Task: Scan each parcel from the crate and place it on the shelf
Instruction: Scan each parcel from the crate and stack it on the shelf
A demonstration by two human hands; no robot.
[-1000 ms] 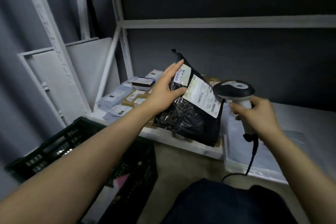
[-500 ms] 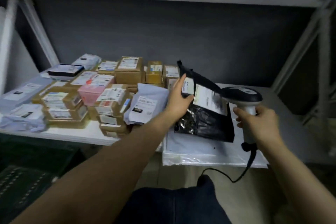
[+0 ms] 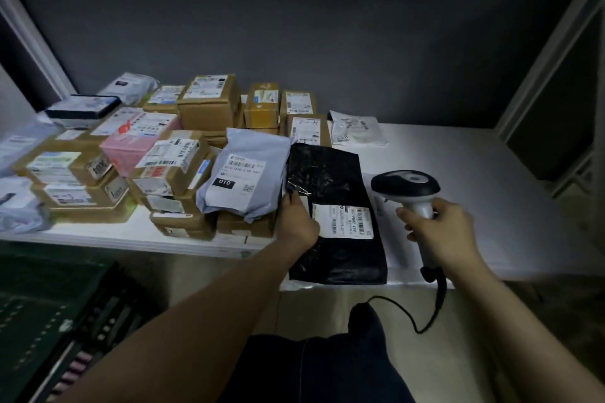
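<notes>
Flat on the white shelf point(image 3: 474, 173), just right of centre in the frame: black parcel point(image 3: 330, 180), glossy and crinkled, near end at the shelf's front edge. Face up on its lower half, a white label point(image 3: 347, 221) with barcodes.

At the parcel's left edge, left hand point(image 3: 296, 222), back upward, fingers curled against that edge, thumb laid on top beside the label. Grasping the parcel by its side, not released.

Right of the parcel and apart from it, right hand point(image 3: 438, 232), clenched round the pale handle of the barcode scanner point(image 3: 407, 186). Dark scanner head above the shelf, turned toward the left of the frame. From the handle's base, a black cable point(image 3: 437, 301) looping down toward bottom centre.

Left of the parcel and touching its upper left edge, a grey-blue mailer bag point(image 3: 242, 180), propped on cardboard boxes point(image 3: 209, 101) stacked across the left half of the shelf. Among them a pink box point(image 3: 131, 144). Behind the parcel, upper centre, a small white pouch point(image 3: 357, 127) lying flat.

Lower left corner: dark crate point(image 3: 65, 321), below the shelf's front edge, contents too dim to tell.
</notes>
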